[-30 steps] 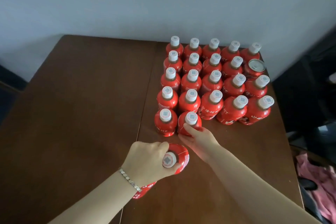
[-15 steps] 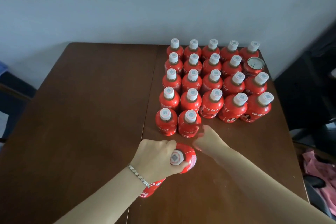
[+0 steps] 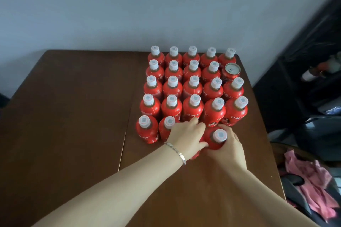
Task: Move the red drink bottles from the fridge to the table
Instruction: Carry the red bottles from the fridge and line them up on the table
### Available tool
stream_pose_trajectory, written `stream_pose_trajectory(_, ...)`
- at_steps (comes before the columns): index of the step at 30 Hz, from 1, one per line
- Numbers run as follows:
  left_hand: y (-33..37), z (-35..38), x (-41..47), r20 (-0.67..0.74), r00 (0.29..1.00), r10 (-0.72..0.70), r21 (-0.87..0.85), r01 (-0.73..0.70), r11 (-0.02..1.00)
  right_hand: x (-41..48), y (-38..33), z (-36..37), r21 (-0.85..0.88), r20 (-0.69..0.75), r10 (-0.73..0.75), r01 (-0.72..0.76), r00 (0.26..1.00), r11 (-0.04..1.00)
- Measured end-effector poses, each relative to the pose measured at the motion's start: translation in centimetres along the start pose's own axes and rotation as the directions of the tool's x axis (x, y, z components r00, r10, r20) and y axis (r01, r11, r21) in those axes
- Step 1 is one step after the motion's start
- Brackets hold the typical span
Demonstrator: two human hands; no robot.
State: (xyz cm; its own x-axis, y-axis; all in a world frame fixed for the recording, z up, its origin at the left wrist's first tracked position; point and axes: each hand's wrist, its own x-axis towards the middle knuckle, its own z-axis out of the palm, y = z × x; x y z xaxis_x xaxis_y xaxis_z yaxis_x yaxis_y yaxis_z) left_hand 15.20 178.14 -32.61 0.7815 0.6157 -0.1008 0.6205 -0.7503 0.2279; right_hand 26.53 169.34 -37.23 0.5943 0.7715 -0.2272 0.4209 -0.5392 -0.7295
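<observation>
Both the left hand (image 3: 186, 137) and right hand (image 3: 231, 146) curl fingers round one red bottle (image 3: 212, 141), upright at the near edge of the bottle block (image 3: 191, 86) on the surface (image 3: 73, 116); probably full, weighty, stiff, slick, so grip mid-body.

We note: pale blue-grey wall (image 3: 129, 5) across back. Red drink can (image 3: 232, 71), silver pull-tab lid, upright, near wall. Dark shelf unit (image 3: 311, 46) at right edge; blurred items (image 3: 321, 68) on one shelf, we cannot identify them. Pink cloth (image 3: 311, 182) crumpled at lower right, over dark object, unclear what.
</observation>
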Motion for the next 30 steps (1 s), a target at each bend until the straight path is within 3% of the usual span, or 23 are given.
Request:
stream_pose_trajectory(7, 0.4, 1.2, 4.5, 0.072, 0.986, -0.151, 0.061, 0.146, 0.987, 2.7, 0.0, 0.8, 0.063, -0.045, 0.113, -0.110, 0.993, 0.992)
stream_pose_trajectory(9, -0.2, 1.5, 3.4, -0.153, 0.983, -0.101, 0.064, 0.112, 0.992, 2.4, 0.2, 1.2, 0.112, -0.046, 0.161, -0.155, 0.986, 0.982)
stream_pose_trajectory(10, -0.7, 1.9, 2.5, -0.308, 0.948, -0.076, 0.057, 0.098, 0.994, 2.2, 0.2, 1.3, 0.157, -0.030, 0.212, -0.205, 0.977, 0.966)
stream_pose_trajectory(12, -1.5, 2.8, 0.4, -0.600, 0.790, -0.127, -0.065, 0.110, 0.992, 1.9, 0.2, 1.7, 0.254, 0.048, 0.359, -0.359, 0.932, 0.898)
stream_pose_trajectory(13, -2.2, 2.9, -0.6, -0.640, 0.725, -0.254, -0.196, 0.166, 0.966, 1.8, 0.0, 2.0, 0.289, 0.102, 0.430, -0.441, 0.897, 0.850)
stream_pose_trajectory(14, -2.9, 2.5, -1.5, -0.609, 0.655, -0.448, -0.379, 0.256, 0.889, 1.7, -0.2, 2.3, 0.333, 0.150, 0.479, -0.500, 0.865, 0.800)
stream_pose_trajectory(15, -4.1, 2.3, -2.1, -0.480, 0.574, -0.664, -0.580, 0.359, 0.731, 1.7, -0.3, 2.7, 0.397, 0.191, 0.505, -0.537, 0.841, 0.744)
stream_pose_trajectory(16, -5.5, 2.4, -2.5, -0.267, 0.495, -0.827, -0.744, 0.439, 0.504, 1.7, -0.5, 3.1, 0.470, 0.235, 0.523, -0.567, 0.819, 0.677)
stream_pose_trajectory(17, -6.9, 2.5, -2.9, -0.016, 0.448, -0.894, -0.837, 0.482, 0.257, 1.6, -0.6, 3.5, 0.540, 0.281, 0.535, -0.592, 0.797, 0.598)
stream_pose_trajectory(19, -9.0, 2.8, -3.7, 0.394, 0.478, -0.785, -0.873, 0.463, -0.156, 1.7, -0.5, 4.1, 0.623, 0.353, 0.543, -0.624, 0.762, 0.471)
stream_pose_trajectory(20, -9.2, 3.0, -3.9, 0.516, 0.516, -0.684, -0.839, 0.465, -0.281, 1.7, -0.3, 4.3, 0.644, 0.387, 0.534, -0.635, 0.752, 0.427)
stream_pose_trajectory(21, -9.0, 3.3, -3.9, 0.570, 0.554, -0.607, -0.818, 0.450, -0.357, 1.9, -0.2, 4.5, 0.655, 0.427, 0.513, -0.646, 0.744, 0.391)
stream_pose_trajectory(23, -8.5, 4.1, -3.5, 0.569, 0.570, -0.592, -0.821, 0.358, -0.444, 2.2, -0.2, 4.7, 0.683, 0.488, 0.470, -0.657, 0.735, 0.320)
stream_pose_trajectory(26, -8.1, 4.4, -2.7, 0.532, 0.560, -0.636, -0.840, 0.255, -0.478, 3.1, -0.2, 4.6, 0.748, 0.523, 0.449, -0.642, 0.725, 0.165)
stream_pose_trajectory(30, -8.0, 5.4, -2.4, 0.538, 0.534, -0.652, -0.836, 0.243, -0.491, 3.4, -0.1, 4.5, 0.725, 0.550, 0.456, -0.671, 0.700, 0.154)
